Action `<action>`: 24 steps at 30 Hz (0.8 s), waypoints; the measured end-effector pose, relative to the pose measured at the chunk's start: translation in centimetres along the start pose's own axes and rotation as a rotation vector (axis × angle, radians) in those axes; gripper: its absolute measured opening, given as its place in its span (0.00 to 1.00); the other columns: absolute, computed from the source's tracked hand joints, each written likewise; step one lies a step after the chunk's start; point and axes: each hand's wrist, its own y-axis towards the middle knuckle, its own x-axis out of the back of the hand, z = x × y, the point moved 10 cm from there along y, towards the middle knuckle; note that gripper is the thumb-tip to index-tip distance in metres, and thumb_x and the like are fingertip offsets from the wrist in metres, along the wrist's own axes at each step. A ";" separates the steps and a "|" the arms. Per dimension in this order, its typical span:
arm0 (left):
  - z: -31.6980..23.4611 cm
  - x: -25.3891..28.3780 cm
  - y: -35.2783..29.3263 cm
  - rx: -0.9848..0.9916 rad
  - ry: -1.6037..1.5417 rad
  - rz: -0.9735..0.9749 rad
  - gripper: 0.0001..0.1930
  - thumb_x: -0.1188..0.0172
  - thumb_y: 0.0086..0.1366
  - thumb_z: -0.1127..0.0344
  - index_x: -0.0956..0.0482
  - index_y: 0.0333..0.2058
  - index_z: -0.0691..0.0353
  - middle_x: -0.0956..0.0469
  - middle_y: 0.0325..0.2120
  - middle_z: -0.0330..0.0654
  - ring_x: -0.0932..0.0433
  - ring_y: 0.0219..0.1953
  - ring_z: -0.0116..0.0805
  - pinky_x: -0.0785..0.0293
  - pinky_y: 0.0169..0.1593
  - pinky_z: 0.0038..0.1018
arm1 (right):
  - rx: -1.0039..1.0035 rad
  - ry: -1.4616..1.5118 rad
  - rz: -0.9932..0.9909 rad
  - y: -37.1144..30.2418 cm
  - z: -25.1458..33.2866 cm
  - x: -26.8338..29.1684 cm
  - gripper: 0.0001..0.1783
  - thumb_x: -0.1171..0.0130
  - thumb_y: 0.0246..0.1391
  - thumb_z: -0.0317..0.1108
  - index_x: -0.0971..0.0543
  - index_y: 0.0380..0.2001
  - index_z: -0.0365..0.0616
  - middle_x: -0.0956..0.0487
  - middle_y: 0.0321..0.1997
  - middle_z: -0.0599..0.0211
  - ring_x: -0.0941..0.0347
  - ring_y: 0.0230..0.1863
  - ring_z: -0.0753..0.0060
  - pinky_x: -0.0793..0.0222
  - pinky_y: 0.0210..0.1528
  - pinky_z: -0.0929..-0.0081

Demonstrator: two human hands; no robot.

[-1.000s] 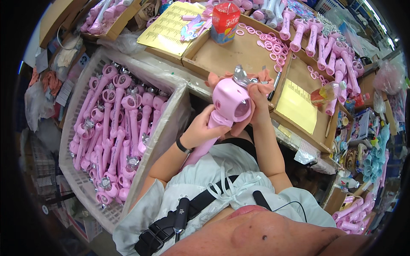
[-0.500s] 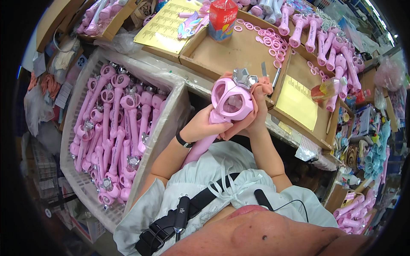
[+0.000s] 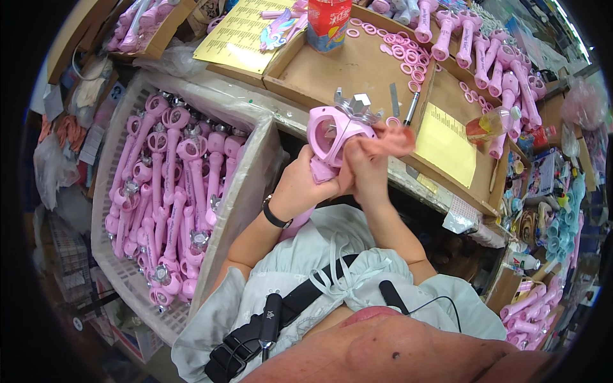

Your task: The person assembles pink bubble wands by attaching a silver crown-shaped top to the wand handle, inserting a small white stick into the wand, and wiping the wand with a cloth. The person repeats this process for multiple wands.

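A pink toy wand (image 3: pixel 317 168) is held up in front of my chest, its openwork round head tipped away from me and topped by a silver faceted ornament (image 3: pixel 357 107). My left hand (image 3: pixel 299 186) is closed around the wand just below the head. With bent fingers, my right hand (image 3: pixel 370 173) grips a crumpled orange cloth (image 3: pixel 394 140) against the right side of the head. Part of the wand's handle is hidden behind my left hand and wrist.
At my left stands a plastic-lined crate (image 3: pixel 252 163) of similar wands. Ahead, a cardboard tray (image 3: pixel 338 76) holds pink rings (image 3: pixel 408 57), a metal blade (image 3: pixel 394 99), a pen (image 3: pixel 412 108) and a red drink carton (image 3: pixel 327 24). A yellow sheet (image 3: pixel 446 150) and a bottle (image 3: pixel 491 124) are at right.
The wand's head has turned and tilted, showing more of the silver ornament's side. My right hand has shifted its hold, and the cloth now sticks out farther to the right.
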 end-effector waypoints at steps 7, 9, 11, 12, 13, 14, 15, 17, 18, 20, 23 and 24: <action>-0.4 -0.5 -0.2 0.014 -0.046 0.038 0.31 0.34 0.47 0.60 0.34 0.48 0.69 0.24 0.38 0.54 0.22 0.41 0.43 0.28 0.45 0.30 | -0.029 -0.014 -0.164 0.0 -0.2 2.0 0.21 0.50 0.58 0.45 0.31 0.43 0.37 0.29 0.41 0.66 0.32 0.42 0.77 0.34 0.45 0.76; -1.2 -0.9 -0.3 -0.052 -0.120 0.076 0.31 0.34 0.48 0.62 0.34 0.50 0.68 0.24 0.39 0.50 0.23 0.41 0.38 0.29 0.46 0.28 | 0.101 0.123 -0.224 -0.1 0.2 2.3 0.27 0.64 0.63 0.54 0.38 0.49 0.40 0.34 0.48 0.62 0.34 0.48 0.72 0.36 0.52 0.72; -1.1 -1.4 -0.4 -0.026 -0.258 0.141 0.31 0.34 0.49 0.64 0.35 0.51 0.68 0.24 0.40 0.46 0.24 0.40 0.34 0.29 0.46 0.27 | 0.086 0.125 -0.124 -1.1 -0.4 1.4 0.33 0.71 0.62 0.59 0.40 0.52 0.39 0.35 0.51 0.60 0.35 0.51 0.68 0.37 0.54 0.70; -0.7 -1.8 -0.5 0.030 -0.360 0.184 0.30 0.35 0.50 0.66 0.35 0.51 0.67 0.25 0.40 0.44 0.24 0.40 0.32 0.29 0.46 0.26 | 0.116 0.099 -0.065 -1.5 -0.4 0.8 0.36 0.74 0.61 0.61 0.41 0.54 0.38 0.35 0.53 0.59 0.36 0.53 0.66 0.38 0.55 0.70; -0.5 -2.0 -0.6 0.071 -0.455 0.219 0.30 0.35 0.51 0.67 0.35 0.51 0.67 0.25 0.40 0.42 0.25 0.40 0.30 0.30 0.47 0.26 | 0.144 0.081 -0.008 -2.0 -0.5 0.1 0.40 0.77 0.60 0.64 0.43 0.56 0.37 0.36 0.56 0.58 0.37 0.55 0.65 0.39 0.56 0.69; -0.2 -2.5 -0.7 0.127 -0.564 0.266 0.28 0.36 0.52 0.69 0.36 0.51 0.66 0.26 0.39 0.40 0.25 0.36 0.27 0.28 0.41 0.24 | 0.159 0.077 0.035 -2.3 -0.6 -0.2 0.43 0.80 0.59 0.66 0.44 0.58 0.36 0.36 0.58 0.56 0.37 0.57 0.63 0.39 0.57 0.69; 0.0 -2.6 -0.7 0.151 -0.586 0.278 0.28 0.36 0.52 0.69 0.36 0.51 0.66 0.27 0.38 0.40 0.25 0.35 0.26 0.28 0.39 0.23 | 0.152 0.112 0.085 -2.5 -1.0 -0.6 0.43 0.81 0.59 0.66 0.44 0.58 0.36 0.37 0.58 0.56 0.38 0.58 0.63 0.40 0.57 0.69; 0.3 -2.9 -0.8 0.202 -0.634 0.302 0.28 0.37 0.52 0.70 0.37 0.51 0.66 0.27 0.36 0.40 0.26 0.31 0.24 0.27 0.34 0.21 | 0.133 0.181 0.184 -2.7 -1.6 -1.4 0.44 0.81 0.58 0.67 0.45 0.58 0.36 0.37 0.59 0.56 0.38 0.58 0.63 0.41 0.58 0.69; 0.1 -3.0 -0.8 0.183 -0.656 0.307 0.28 0.37 0.52 0.71 0.37 0.51 0.66 0.27 0.35 0.40 0.26 0.27 0.23 0.28 0.28 0.21 | 0.121 0.193 0.187 -2.9 -1.9 -1.5 0.45 0.80 0.58 0.67 0.45 0.58 0.36 0.37 0.58 0.56 0.38 0.57 0.63 0.40 0.57 0.70; 0.2 -3.1 -0.8 0.197 -0.658 0.311 0.27 0.37 0.53 0.71 0.37 0.51 0.65 0.27 0.34 0.40 0.26 0.27 0.23 0.28 0.28 0.21 | 0.092 0.194 0.146 -2.9 -2.5 -1.2 0.45 0.76 0.57 0.68 0.44 0.58 0.36 0.36 0.58 0.56 0.37 0.56 0.63 0.39 0.54 0.71; 0.2 -3.2 -0.7 0.197 -0.654 0.319 0.24 0.42 0.54 0.74 0.37 0.50 0.67 0.25 0.32 0.41 0.25 0.26 0.24 0.26 0.29 0.21 | 0.050 0.179 0.071 -3.0 -3.3 -0.6 0.45 0.69 0.56 0.69 0.43 0.58 0.36 0.35 0.57 0.56 0.35 0.53 0.63 0.36 0.49 0.72; 0.3 -3.2 -0.6 0.206 -0.655 0.322 0.24 0.42 0.54 0.74 0.37 0.50 0.67 0.25 0.32 0.41 0.25 0.26 0.24 0.26 0.29 0.21 | 0.035 0.186 0.083 -3.0 -3.5 -0.7 0.45 0.69 0.56 0.70 0.43 0.57 0.36 0.35 0.57 0.56 0.35 0.53 0.63 0.35 0.49 0.72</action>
